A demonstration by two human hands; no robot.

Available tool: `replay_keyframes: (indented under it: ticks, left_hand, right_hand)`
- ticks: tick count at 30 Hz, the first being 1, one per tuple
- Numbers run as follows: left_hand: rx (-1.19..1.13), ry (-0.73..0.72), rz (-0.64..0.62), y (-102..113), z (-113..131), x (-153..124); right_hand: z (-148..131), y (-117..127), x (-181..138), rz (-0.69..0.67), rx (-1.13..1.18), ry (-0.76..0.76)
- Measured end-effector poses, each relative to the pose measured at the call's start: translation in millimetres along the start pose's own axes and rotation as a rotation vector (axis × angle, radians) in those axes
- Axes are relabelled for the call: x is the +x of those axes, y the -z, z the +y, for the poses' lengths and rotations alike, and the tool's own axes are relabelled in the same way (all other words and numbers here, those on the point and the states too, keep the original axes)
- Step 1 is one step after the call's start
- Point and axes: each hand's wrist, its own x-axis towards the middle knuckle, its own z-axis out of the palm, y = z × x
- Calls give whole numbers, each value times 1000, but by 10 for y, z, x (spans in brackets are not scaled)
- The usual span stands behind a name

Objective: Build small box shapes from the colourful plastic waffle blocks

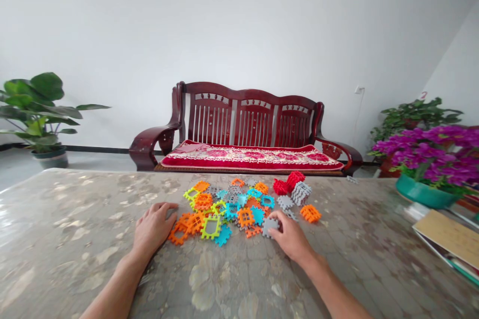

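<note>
A loose heap of flat interlocking plastic tiles lies mid-table, in orange, lime green, blue and grey. My right hand [289, 234] pinches a grey tile [269, 228] at the heap's right edge. My left hand [154, 227] rests on the table at the heap's left side, fingers extended, beside an orange tile [178, 234]. A lime green frame tile [211, 227] and a blue tile [223, 235] lie at the near edge. Beyond my right hand stand a stack of grey tiles [301, 193], red tiles [295, 181] and a small pile of orange tiles [310, 213].
The table [209, 284] has a shiny patterned cover. At its right stand purple flowers in a teal pot [424, 191], beside a brown notebook [449, 232]. Past the far edge is a wooden bench [254, 114] with a red mat; a potted plant [50, 157] stands at left.
</note>
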Motion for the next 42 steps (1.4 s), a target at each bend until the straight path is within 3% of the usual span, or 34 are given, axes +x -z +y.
replay_keyframes:
  ticks: [6,13,17,22,28,42]
  left_hand:
    - [19,9,-21,25,27,-8]
    - [24,7,-14,11,20,-4]
    - [28,12,-17,-8,4,6]
    - [17,4,1,-22,-15,17]
    - [9,3,-16,4,10,-1]
    - [15,3,-9,16,19,-5]
  right_hand:
    - [166,-11,157,146,154,62]
    - [279,-102,368,284,180,114]
    - [298,-167,323,242,158,64]
    - [170,-185,261,207,82,169]
    - [63,-160,252,59,-10,181]
    - [-82,-169,209,74,-186,256]
